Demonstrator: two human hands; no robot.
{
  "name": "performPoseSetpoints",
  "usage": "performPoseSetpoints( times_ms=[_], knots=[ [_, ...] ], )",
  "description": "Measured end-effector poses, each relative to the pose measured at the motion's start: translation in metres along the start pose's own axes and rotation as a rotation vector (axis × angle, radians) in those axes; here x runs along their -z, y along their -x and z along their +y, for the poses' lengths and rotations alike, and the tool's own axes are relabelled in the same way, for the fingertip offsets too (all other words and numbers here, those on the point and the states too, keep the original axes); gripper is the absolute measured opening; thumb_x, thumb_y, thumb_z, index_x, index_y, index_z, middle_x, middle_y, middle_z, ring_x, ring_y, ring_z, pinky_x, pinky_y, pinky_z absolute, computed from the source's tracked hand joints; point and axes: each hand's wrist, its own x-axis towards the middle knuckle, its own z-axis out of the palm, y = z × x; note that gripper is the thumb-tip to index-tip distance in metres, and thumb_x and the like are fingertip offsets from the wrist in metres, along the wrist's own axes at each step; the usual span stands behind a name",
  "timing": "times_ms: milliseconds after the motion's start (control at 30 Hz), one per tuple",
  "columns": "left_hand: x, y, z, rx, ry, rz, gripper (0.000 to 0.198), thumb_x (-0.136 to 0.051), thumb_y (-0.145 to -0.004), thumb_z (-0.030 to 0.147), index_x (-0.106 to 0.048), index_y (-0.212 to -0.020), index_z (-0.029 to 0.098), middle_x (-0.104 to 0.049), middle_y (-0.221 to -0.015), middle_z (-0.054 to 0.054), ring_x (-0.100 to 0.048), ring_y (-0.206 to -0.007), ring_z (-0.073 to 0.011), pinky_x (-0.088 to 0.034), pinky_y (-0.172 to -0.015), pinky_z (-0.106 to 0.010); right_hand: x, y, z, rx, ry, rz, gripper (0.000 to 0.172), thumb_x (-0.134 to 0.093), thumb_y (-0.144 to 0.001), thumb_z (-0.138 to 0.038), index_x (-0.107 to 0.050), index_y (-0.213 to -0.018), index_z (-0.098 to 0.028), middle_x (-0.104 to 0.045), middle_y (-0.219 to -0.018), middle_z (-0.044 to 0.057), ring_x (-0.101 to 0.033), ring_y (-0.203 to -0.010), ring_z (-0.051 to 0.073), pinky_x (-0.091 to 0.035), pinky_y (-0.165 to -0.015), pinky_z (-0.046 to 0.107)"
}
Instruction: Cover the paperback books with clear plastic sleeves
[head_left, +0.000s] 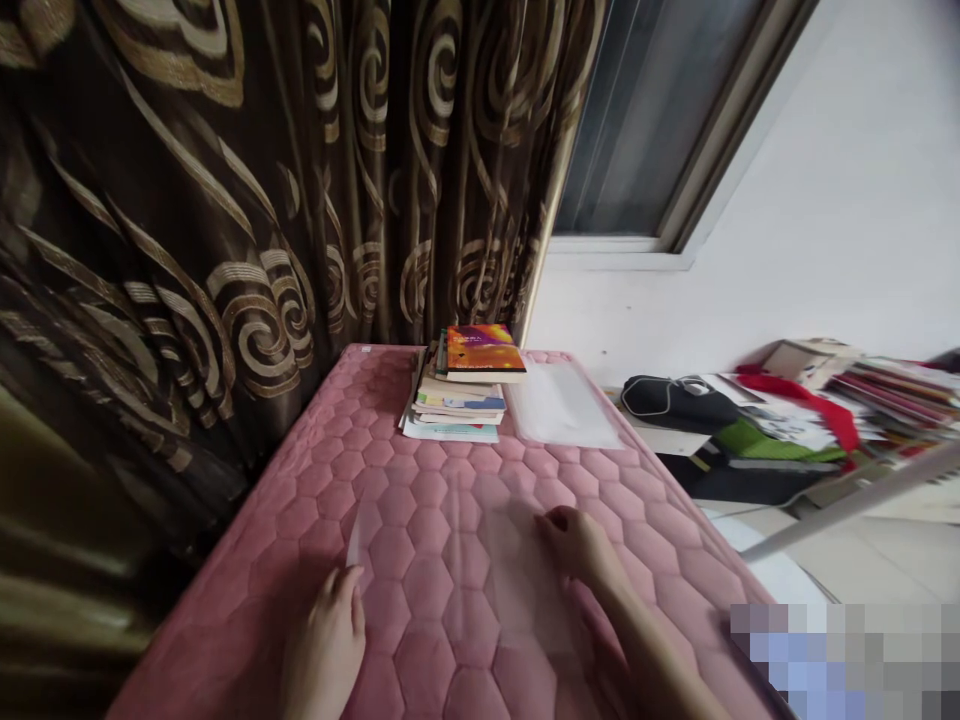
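A clear plastic book cover (457, 560) lies spread over the pink quilted surface in front of me, see-through with faint fold lines down its middle. My left hand (330, 630) is closed at the cover's left edge, thumb and fingers pinched together there. On the other side my right hand (574, 540) is also pinched, gripping the cover near its right part. Beyond the cover stands a stack of books (457, 400), topped by an orange and purple book (486, 350). Beside the stack rests a pile of clear plastic sheets (562, 410).
A brown patterned curtain (262, 250) hangs along the left and back of the pink padded surface (322, 510). To the right, lower down, are a black case (675, 400), a red cloth (810, 400) and stacked papers. A pale metal bar (847, 505) crosses there.
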Motion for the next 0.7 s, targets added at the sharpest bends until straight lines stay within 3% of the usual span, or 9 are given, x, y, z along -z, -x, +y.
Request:
performPoseSetpoints(
  times_ms=[100, 233, 333, 400, 467, 600, 700],
  knots=[
    [0.011, 0.004, 0.005, -0.003, -0.123, -0.038, 0.039, -0.034, -0.089, 0.010, -0.065, -0.111, 0.019, -0.069, -0.108, -0.009, -0.066, -0.095, -0.0223, -0.051, -0.083, -0.038, 0.003, 0.002, 0.001, 0.015, 0.001, 0.004, 0.026, -0.049, -0.084, -0.033, -0.061, -0.066, -0.019, -0.069, -0.070, 0.006, -0.063, -0.068, 0.019, -0.036, -0.056, 0.024],
    [0.029, -0.001, 0.030, 0.018, -0.250, 0.055, 0.043, -0.036, -0.087, 0.007, -0.060, -0.121, 0.015, -0.054, -0.129, -0.020, -0.059, -0.107, -0.0327, -0.048, -0.084, -0.050, 0.003, 0.004, 0.004, 0.033, -0.001, 0.015, 0.025, -0.050, -0.084, -0.035, -0.061, -0.067, -0.019, -0.068, -0.069, 0.005, -0.063, -0.067, 0.019, -0.036, -0.054, 0.024],
    [0.032, -0.016, 0.066, -0.184, -0.076, 0.059, 0.040, -0.040, -0.088, 0.011, -0.058, -0.123, 0.018, -0.049, -0.136, -0.016, -0.051, -0.119, -0.0317, -0.043, -0.096, -0.050, 0.003, 0.003, 0.003, 0.029, 0.002, 0.003, 0.025, -0.050, -0.083, -0.033, -0.059, -0.064, -0.020, -0.067, -0.065, 0.004, -0.061, -0.064, 0.018, -0.035, -0.053, 0.024],
    [0.027, -0.027, 0.091, -0.419, 0.097, -0.040, 0.044, -0.048, -0.087, 0.023, -0.050, -0.131, 0.021, -0.040, -0.144, -0.012, -0.037, -0.132, -0.0313, -0.036, -0.105, -0.050, 0.002, 0.002, 0.002, 0.021, 0.009, -0.011, 0.025, -0.051, -0.083, -0.032, -0.057, -0.061, -0.020, -0.066, -0.063, 0.003, -0.061, -0.062, 0.017, -0.034, -0.052, 0.024],
    [0.018, -0.035, 0.113, -0.558, 0.208, -0.145, 0.054, -0.053, -0.085, 0.030, -0.042, -0.137, 0.023, -0.028, -0.152, -0.009, -0.023, -0.140, -0.0303, -0.026, -0.111, -0.052, 0.000, 0.002, 0.003, 0.016, 0.032, -0.012, 0.025, -0.051, -0.082, -0.031, -0.057, -0.060, -0.020, -0.066, -0.063, 0.003, -0.060, -0.062, 0.017, -0.033, -0.052, 0.024],
    [-0.005, -0.036, 0.133, -0.634, 0.277, -0.299, 0.072, -0.055, -0.082, 0.045, -0.029, -0.145, 0.023, -0.013, -0.156, -0.012, -0.010, -0.143, -0.0322, -0.014, -0.112, -0.061, 0.006, -0.003, 0.006, 0.029, 0.142, -0.033, 0.021, -0.053, -0.080, -0.029, -0.056, -0.061, -0.020, -0.065, -0.062, 0.003, -0.059, -0.061, 0.017, -0.032, -0.052, 0.025],
    [-0.017, -0.030, 0.133, -0.653, 0.290, -0.321, 0.077, -0.054, -0.082, 0.050, -0.021, -0.147, 0.024, -0.012, -0.156, -0.012, -0.008, -0.143, -0.0329, -0.008, -0.110, -0.066, 0.030, -0.022, -0.004, 0.095, 0.134, 0.037, 0.011, -0.059, -0.076, -0.029, -0.059, -0.071, -0.019, -0.065, -0.069, 0.003, -0.059, -0.065, 0.017, -0.035, -0.055, 0.025]
  ],
)
